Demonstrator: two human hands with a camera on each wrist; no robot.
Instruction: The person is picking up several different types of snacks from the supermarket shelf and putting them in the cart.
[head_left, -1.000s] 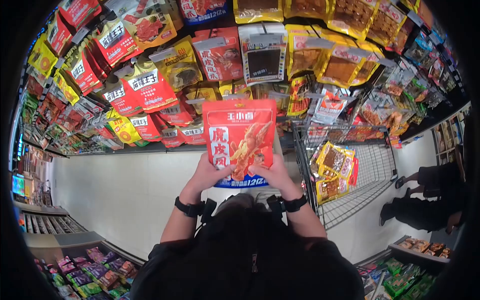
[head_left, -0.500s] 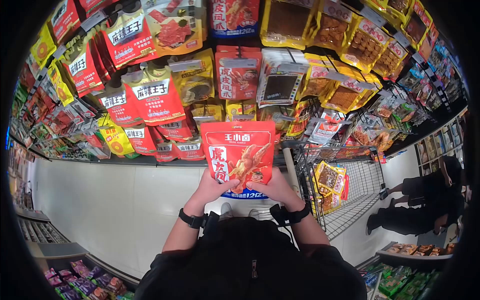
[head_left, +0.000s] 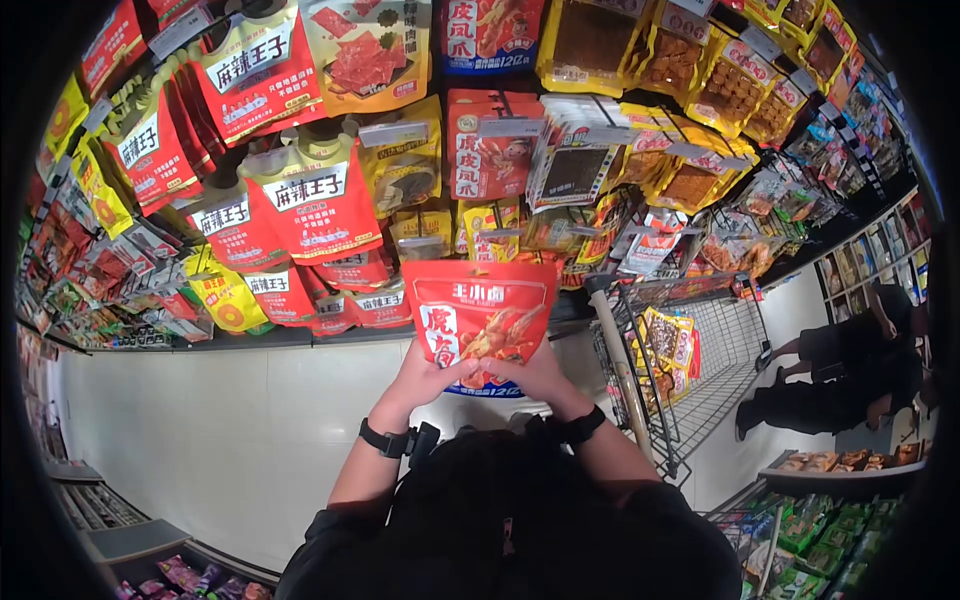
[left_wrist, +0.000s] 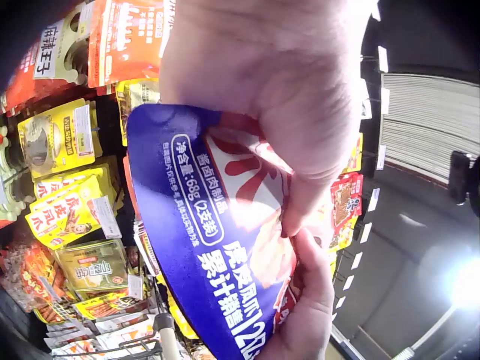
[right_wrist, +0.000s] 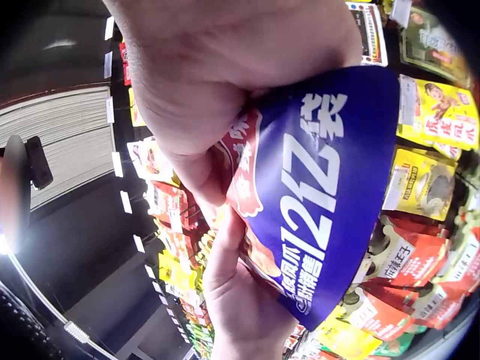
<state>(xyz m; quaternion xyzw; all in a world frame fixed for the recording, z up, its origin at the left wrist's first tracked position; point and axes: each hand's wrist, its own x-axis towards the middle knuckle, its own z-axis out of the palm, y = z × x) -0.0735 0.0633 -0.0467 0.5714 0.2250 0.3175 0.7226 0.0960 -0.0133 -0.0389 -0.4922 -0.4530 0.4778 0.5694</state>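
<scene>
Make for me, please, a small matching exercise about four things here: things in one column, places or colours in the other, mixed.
1. the big red pouch nearest the person
2. its bottom band
3. the shopping cart
4. the 麻辣王子 pouches

A. blue
B. hanging ahead, to the left
C. between the left hand and right hand
D. on the floor, to the right

Pairs: 1-C, 2-A, 3-D, 4-B

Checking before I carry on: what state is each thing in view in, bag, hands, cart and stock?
Red bag: held up, creased; no tear visible.
Left hand: gripping the bag.
Right hand: gripping the bag.
Cart: partly filled, upright.
Yellow packs: lying in the cart.
Rack bags: hanging in rows.
</scene>
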